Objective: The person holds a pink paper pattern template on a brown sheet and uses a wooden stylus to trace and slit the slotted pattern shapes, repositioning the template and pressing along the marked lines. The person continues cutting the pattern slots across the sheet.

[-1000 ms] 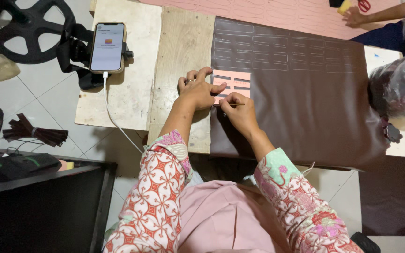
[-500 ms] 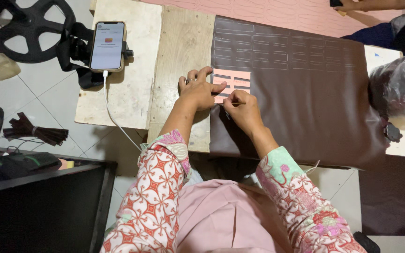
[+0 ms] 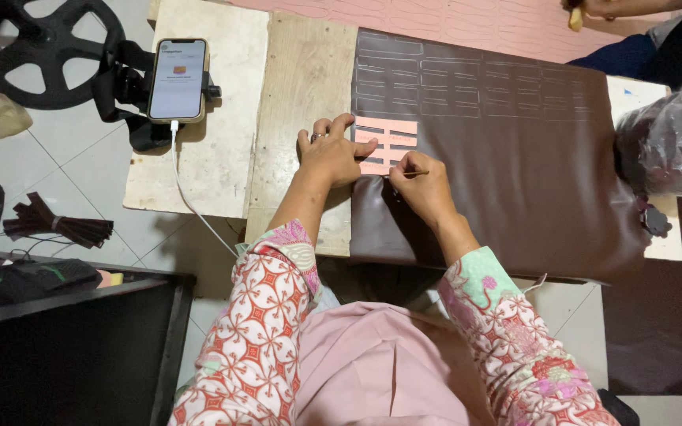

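A dark brown leather sheet point(image 3: 515, 166) lies over a low wooden board point(image 3: 301, 87). On its near left part rests a pink card template with slots point(image 3: 392, 134). My left hand point(image 3: 333, 154) presses flat on the template's left edge. My right hand point(image 3: 420, 183) grips a thin pen-like marking tool point(image 3: 414, 173), its tip touching the template's lower edge. Rows of traced outlines cover the far part of the leather.
A phone point(image 3: 177, 79) on a charging cable lies on a pale board at the left. A black wheel-shaped object point(image 3: 41, 47) and a bundle of dark strips point(image 3: 57, 225) are on the tiled floor. A clear plastic bag point(image 3: 672, 138) sits at right. Another person's hand point(image 3: 586, 9) works at the far edge.
My right hand has shifted slightly right along the template's lower edge with the tool. My left hand stays pressed in place.
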